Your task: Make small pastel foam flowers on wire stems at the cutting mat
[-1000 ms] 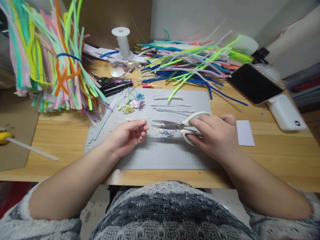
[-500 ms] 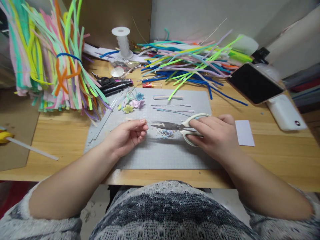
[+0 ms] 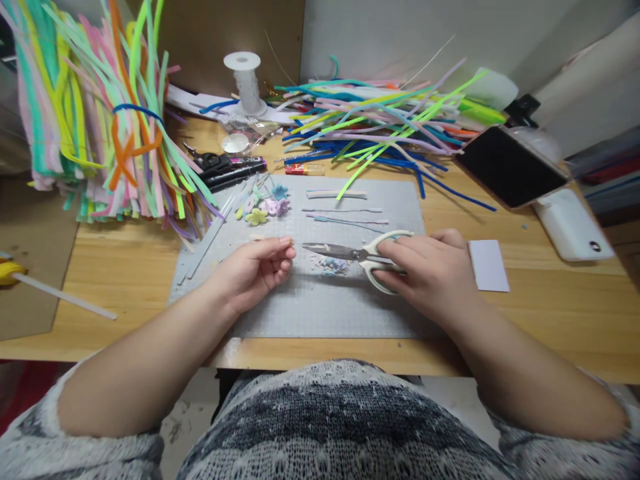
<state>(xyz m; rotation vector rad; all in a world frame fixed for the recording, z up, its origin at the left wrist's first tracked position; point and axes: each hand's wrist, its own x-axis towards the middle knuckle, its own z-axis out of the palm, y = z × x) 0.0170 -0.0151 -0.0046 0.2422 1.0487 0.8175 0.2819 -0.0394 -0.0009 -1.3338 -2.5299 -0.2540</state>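
Note:
My left hand point(image 3: 260, 267) is closed in a pinch over the grey cutting mat point(image 3: 320, 313). What its fingertips hold is too small to make out; a pale tip shows there. My right hand point(image 3: 430, 267) grips white-handled scissors point(image 3: 357, 255), their blades together and pointing left, just short of the left fingertips. Below the blades lies a small pile of pastel clippings point(image 3: 333, 267). Behind the left hand sit several fuzzy flowers point(image 3: 265, 207) in yellow, lilac and blue. Short pipe cleaner pieces point(image 3: 336, 195) and thin twisted stems point(image 3: 345, 219) lie farther back on the mat.
A large pipe cleaner bundle point(image 3: 125, 133) stands at left, near a yellow glue gun point(image 3: 7, 273). Loose pipe cleaners point(image 3: 380, 120) spread across the back beside a white spool point(image 3: 245, 83). At right are a dark-screened phone point(image 3: 511, 165), a white box-shaped device point(image 3: 573, 223) and a white card point(image 3: 489, 265).
The scissors' blades have come together from slightly apart. Both hands stay nearly in place.

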